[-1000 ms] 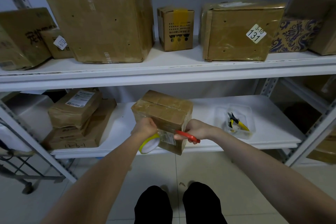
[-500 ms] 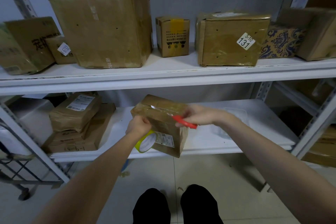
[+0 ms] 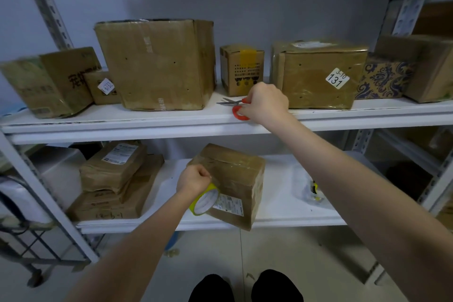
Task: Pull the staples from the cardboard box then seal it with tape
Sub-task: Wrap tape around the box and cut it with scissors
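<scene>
Up at the upper shelf (image 3: 147, 122), kept no open palm: had the right hand (image 3: 266, 103) curled shut around the red handles of the scissors (image 3: 235, 105), knuckles toward the camera. Pointed the metal blades left, low along the white board; could not tell whether touching it or just above. Had that hand just in front of a small printed carton (image 3: 241, 68), between a large brown carton (image 3: 157, 64) on the left and a carton labelled 131 (image 3: 316, 76) on the right.

Lower down, held the left hand (image 3: 193, 179) closed in a fist on the tape roll (image 3: 204, 200), yellow-rimmed with a pale core, fingers wrapped over its upper edge. Pressed the roll against the near face of the cardboard box (image 3: 235, 179), just beside a white printed label there.

Found the cardboard box on the lower shelf (image 3: 282, 213), turned corner-on, with its near bottom corner out past the front edge. Saw glossy clear tape across the top and down the near side, flaps lying shut. Could not make out any staples.

Noted a stack of brown parcels (image 3: 115, 179) to the left on the same shelf, apart from the box, and a clear container (image 3: 313, 190) with something yellow inside to the right, partly hidden behind the right forearm.
</scene>
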`<state>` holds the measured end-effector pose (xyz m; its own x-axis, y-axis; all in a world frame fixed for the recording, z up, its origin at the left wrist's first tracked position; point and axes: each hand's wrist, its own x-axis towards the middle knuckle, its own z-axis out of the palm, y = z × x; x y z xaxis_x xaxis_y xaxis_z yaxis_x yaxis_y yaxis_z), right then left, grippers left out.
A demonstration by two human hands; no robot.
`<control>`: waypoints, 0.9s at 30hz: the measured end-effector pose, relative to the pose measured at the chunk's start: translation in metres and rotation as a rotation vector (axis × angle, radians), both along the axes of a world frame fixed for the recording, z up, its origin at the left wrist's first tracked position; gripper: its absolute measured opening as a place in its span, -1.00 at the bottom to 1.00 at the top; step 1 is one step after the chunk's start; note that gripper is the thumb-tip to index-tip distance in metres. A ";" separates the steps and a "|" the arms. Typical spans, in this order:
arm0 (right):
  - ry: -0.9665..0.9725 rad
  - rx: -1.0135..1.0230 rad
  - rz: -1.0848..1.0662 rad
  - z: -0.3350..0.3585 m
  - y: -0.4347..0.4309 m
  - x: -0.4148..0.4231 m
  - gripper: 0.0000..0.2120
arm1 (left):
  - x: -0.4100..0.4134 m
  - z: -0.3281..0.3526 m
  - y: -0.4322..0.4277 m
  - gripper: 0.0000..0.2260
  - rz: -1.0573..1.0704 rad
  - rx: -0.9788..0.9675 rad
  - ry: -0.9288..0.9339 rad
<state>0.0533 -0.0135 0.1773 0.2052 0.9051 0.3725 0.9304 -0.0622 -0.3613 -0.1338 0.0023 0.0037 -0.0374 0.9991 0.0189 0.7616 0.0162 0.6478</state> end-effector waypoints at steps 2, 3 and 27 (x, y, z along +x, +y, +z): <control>-0.007 0.020 -0.008 0.000 0.007 -0.003 -0.73 | -0.006 0.000 0.000 -0.84 0.014 0.023 0.027; -0.031 0.089 -0.004 -0.002 0.005 -0.003 -0.78 | -0.008 0.000 -0.001 -0.83 0.017 0.034 0.032; -0.625 -0.149 0.322 -0.182 0.003 0.023 -0.60 | -0.024 -0.005 -0.006 -0.73 0.030 -0.010 -0.220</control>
<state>0.0760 -0.0103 -0.0047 -0.2920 0.9351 0.2009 0.9409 0.2432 0.2356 -0.1581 -0.0033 -0.0011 -0.0696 0.9976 -0.0029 0.6007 0.0442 0.7983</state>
